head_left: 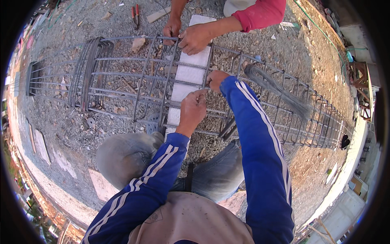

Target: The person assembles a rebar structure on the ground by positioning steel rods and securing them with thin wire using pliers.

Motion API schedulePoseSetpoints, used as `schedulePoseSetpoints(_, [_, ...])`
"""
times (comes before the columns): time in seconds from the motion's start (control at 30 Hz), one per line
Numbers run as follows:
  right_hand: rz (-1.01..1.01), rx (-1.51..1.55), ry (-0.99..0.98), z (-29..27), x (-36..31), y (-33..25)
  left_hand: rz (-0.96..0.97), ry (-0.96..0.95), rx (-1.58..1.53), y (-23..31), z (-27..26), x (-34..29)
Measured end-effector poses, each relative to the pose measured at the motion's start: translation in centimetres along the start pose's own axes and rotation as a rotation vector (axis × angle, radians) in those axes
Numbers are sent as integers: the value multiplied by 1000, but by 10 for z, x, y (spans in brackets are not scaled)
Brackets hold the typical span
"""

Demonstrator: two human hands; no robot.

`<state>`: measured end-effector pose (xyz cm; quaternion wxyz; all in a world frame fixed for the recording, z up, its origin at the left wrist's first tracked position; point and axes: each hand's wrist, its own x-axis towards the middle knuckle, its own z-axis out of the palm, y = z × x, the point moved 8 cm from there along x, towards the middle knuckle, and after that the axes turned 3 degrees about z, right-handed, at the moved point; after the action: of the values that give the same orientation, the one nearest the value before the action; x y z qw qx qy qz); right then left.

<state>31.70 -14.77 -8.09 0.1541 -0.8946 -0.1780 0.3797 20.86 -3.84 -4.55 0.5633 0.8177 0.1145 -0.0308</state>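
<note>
A long rebar cage (pixel 134 77) of lengthwise bars and square stirrups lies across in front of me. Over its middle, my left hand (pixel 193 109) is closed, thumb and fingertips pinched together beside a bar. My right hand (pixel 216 80) is closed too, its fingertips at a stirrup just above and to the right. Whatever the fingers pinch is too small to make out. Opposite me, a co-worker's two hands (pixel 197 39) are on the far top bar near a stirrup. Under the bars runs a long white block (pixel 190 77).
A bundle of thin grey wire (pixel 280 90) rests on the cage at right. Several loose stirrups (pixel 87 73) hang bunched at left. Red-handled pliers (pixel 135 17) lie on the gravel (pixel 81 24). Dark bars (pixel 227 129) stick out near my knee. A stone (pixel 138 44) sits by the far bar.
</note>
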Motion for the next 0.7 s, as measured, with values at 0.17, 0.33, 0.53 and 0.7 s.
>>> schedulePoseSetpoints(0.17, [123, -81, 145, -15, -14, -7, -235, -128, 87, -23, 1, 2])
schedulePoseSetpoints(0.33, [261, -138, 180, -16, -17, -10, -12, -176, 390, -10, -7, 5])
schedulePoseSetpoints(0.53, [277, -78, 121, -17, -23, -2, -90, -275, 527, 21, -13, 4])
schedulePoseSetpoints(0.7, [296, -223, 91, -26, -21, 1, 4, -179, 379, 28, -22, 15])
